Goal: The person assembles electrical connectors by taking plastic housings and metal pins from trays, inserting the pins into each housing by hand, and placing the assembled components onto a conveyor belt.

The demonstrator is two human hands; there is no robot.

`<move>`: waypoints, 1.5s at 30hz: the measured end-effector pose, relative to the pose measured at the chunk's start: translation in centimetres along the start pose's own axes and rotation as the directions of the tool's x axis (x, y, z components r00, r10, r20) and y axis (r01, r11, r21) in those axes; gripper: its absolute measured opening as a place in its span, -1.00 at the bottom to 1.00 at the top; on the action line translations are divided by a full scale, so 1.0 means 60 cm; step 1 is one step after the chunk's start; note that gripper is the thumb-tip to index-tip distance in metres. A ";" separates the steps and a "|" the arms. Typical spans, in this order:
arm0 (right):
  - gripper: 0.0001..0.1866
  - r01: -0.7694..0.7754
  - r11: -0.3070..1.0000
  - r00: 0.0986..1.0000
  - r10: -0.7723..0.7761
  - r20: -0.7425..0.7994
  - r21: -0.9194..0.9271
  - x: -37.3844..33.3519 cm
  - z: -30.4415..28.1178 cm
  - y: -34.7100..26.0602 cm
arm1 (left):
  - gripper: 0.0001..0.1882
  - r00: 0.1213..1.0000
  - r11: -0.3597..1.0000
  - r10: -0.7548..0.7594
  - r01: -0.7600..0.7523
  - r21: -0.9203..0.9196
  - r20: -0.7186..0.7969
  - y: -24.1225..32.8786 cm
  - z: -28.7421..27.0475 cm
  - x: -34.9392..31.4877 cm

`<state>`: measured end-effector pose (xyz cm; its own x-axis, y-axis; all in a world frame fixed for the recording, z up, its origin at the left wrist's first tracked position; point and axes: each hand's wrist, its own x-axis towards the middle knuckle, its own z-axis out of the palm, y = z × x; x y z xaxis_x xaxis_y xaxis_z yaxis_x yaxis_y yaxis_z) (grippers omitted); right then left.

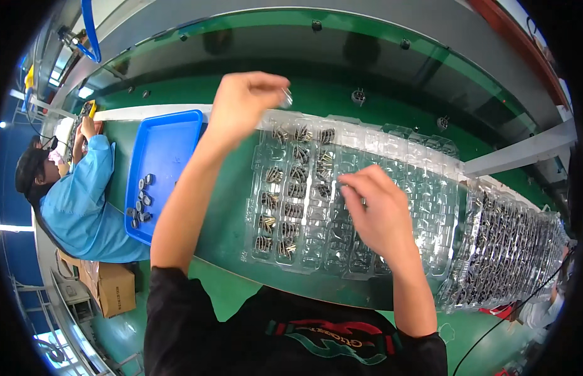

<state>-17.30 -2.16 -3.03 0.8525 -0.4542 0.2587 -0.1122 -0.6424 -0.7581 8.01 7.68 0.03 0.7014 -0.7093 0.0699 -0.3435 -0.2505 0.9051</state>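
Note:
A clear plastic blister tray (398,156) with many small pockets lies on the green belt in front of me. Its left columns hold small dark coiled metal parts (296,172). My left hand (244,103) is raised over the tray's far left corner, pinching one small metal part (286,98) between its fingertips. My right hand (376,207) rests over the middle of the tray with its fingertips down at a pocket near the filled columns; what it holds is hidden by the fingers.
A blue bin (163,156) with several loose metal parts (141,200) sits left of the tray. A stack of filled clear trays (510,250) stands at the right. A co-worker in a light blue coat (78,207) sits at the left. A few parts (358,96) lie on the belt beyond.

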 end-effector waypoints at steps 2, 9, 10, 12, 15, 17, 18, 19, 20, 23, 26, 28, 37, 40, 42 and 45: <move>-0.89 0.168 0.958 0.986 -0.162 0.047 -0.234 0.004 0.020 -0.013 | -0.70 0.996 0.988 0.025 -0.011 0.154 -0.090 -0.045 -0.039 0.064; -0.94 0.299 0.848 0.954 -0.267 0.135 -0.438 0.004 0.090 0.007 | -0.83 0.937 0.887 0.165 -0.004 0.462 -0.309 -0.257 -0.062 0.229; -0.94 0.305 0.841 0.952 -0.274 0.135 -0.447 0.003 0.092 0.007 | -0.84 0.935 0.854 0.177 0.009 0.521 -0.306 -0.270 -0.057 0.239; -0.94 0.286 0.830 0.958 -0.257 0.126 -0.479 0.002 0.087 0.005 | -0.86 0.951 0.845 0.149 0.019 0.534 -0.271 -0.258 -0.040 0.245; -0.93 0.283 0.814 0.959 -0.255 0.126 -0.508 0.003 0.090 0.000 | -0.81 0.966 0.852 0.127 0.010 0.523 -0.227 -0.249 -0.044 0.232; -0.91 0.295 0.772 0.955 -0.229 0.188 -0.563 0.002 0.093 0.004 | -0.70 0.899 0.830 0.251 -0.009 0.558 -0.359 -0.232 -0.041 0.209; -0.91 0.308 0.773 0.951 -0.236 0.198 -0.555 0.006 0.096 0.006 | -0.67 0.926 0.880 0.165 0.016 0.475 -0.339 -0.217 -0.052 0.197; -0.90 0.284 0.790 0.958 -0.212 0.193 -0.543 0.005 0.097 0.009 | -0.67 0.924 0.878 0.149 0.039 0.477 -0.351 -0.196 -0.069 0.168; -0.89 0.258 0.805 0.965 -0.186 0.185 -0.535 0.004 0.096 0.008 | -0.69 0.943 0.861 0.174 -0.007 0.509 -0.282 -0.174 -0.097 0.134; -0.91 0.204 0.862 0.978 -0.163 0.126 -0.464 0.007 0.083 -0.007 | -0.70 0.971 0.765 0.139 0.020 0.644 -0.195 -0.129 -0.187 0.024; -0.91 0.156 0.901 0.983 -0.100 0.157 -0.405 0.009 0.072 -0.018 | -0.67 0.981 0.723 0.005 0.129 0.679 -0.192 -0.165 -0.277 -0.087; -0.86 0.158 0.920 0.978 -0.094 0.187 -0.360 0.013 0.068 -0.026 | -0.66 0.978 0.683 -0.069 0.191 0.705 -0.198 -0.204 -0.313 -0.147; -0.81 0.015 0.965 0.964 0.055 0.261 -0.261 -0.001 0.027 -0.044 | -0.55 0.946 0.789 -0.292 0.321 0.525 -0.140 -0.154 -0.280 -0.263; -0.79 -0.014 0.986 0.955 0.062 0.290 -0.164 -0.002 0.020 -0.036 | -0.56 0.913 0.758 -0.363 0.406 0.510 -0.186 -0.151 -0.257 -0.290; -0.80 0.021 0.981 0.956 0.036 0.290 -0.192 -0.006 0.016 -0.031 | -0.60 0.886 0.778 -0.413 0.464 0.424 -0.212 -0.140 -0.244 -0.293; -0.82 0.092 0.975 0.957 -0.031 0.287 -0.202 -0.009 0.013 -0.030 | -0.61 0.923 0.862 -0.300 0.371 0.346 -0.242 -0.167 -0.248 -0.305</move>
<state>-17.15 -0.30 -2.27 0.9663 -0.2377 0.0993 -0.1339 -0.7926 -0.5948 7.90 33.00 -4.07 0.9012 -0.4202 -0.1060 -0.2519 -0.7071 0.6607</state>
